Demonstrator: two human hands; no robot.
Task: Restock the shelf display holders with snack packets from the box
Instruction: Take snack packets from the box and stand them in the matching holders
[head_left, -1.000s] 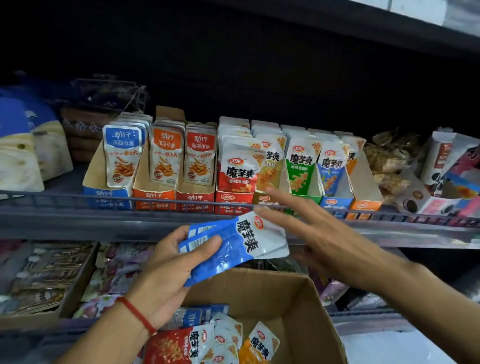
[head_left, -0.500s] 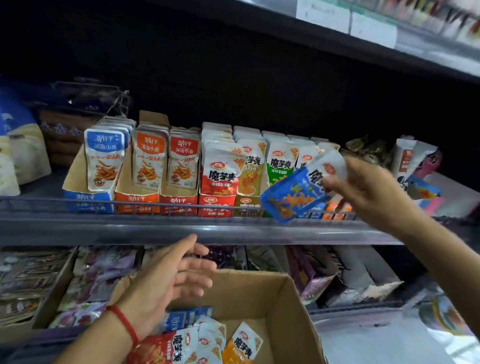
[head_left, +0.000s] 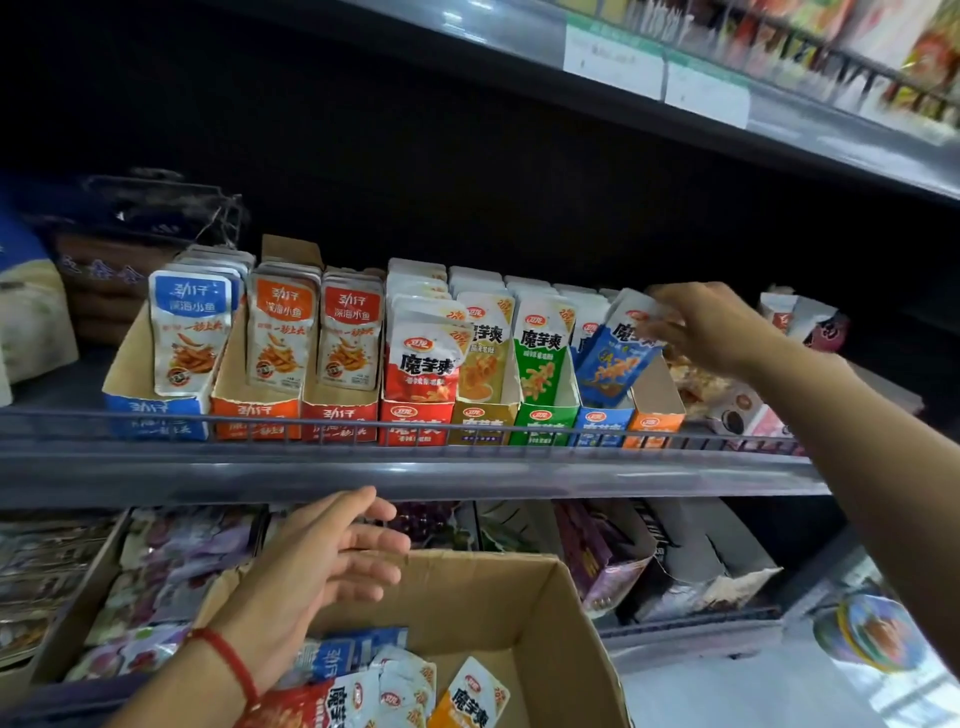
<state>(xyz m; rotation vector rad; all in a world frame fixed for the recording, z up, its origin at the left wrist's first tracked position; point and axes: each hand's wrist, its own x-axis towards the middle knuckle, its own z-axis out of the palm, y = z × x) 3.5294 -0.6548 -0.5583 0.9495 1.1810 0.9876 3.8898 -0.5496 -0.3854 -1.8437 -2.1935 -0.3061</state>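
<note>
The right hand (head_left: 711, 325) reaches up to the shelf at about 2 o'clock, its fingers (head_left: 657, 327) pinching the top edge of a blue snack packet (head_left: 615, 358) printed 魔芋爽. The packet tilts, its lower end inside the blue display holder (head_left: 602, 421), which stands between a green holder (head_left: 545, 421) and an orange holder (head_left: 652, 423).

The left hand (head_left: 322, 561) hovers at 6 o'clock over the cardboard box (head_left: 519, 613), fingers straight and loose, holding nothing; a red cord (head_left: 228, 660) circles its wrist. Inside the box lie more packets (head_left: 395, 691) in red, blue, white and orange, the orange one reading 魔芋爽.

Along the shelf rail (head_left: 363, 423), from 9 o'clock toward the centre, three holders marked 劲仔 carry packets (head_left: 189, 332) labelled 深海小鱼, one blue-topped and two orange-red. Next to them red, gold and green 魔芋爽 packets (head_left: 428, 358) stand upright in matching holders, each with a "20" corner flash.

At 12 to 1 o'clock the upper shelf edge bears white price tags (head_left: 613, 62), too blurred to read. The lower shelf at 8 o'clock holds purple-toned packs (head_left: 171, 566), their print illegible.
</note>
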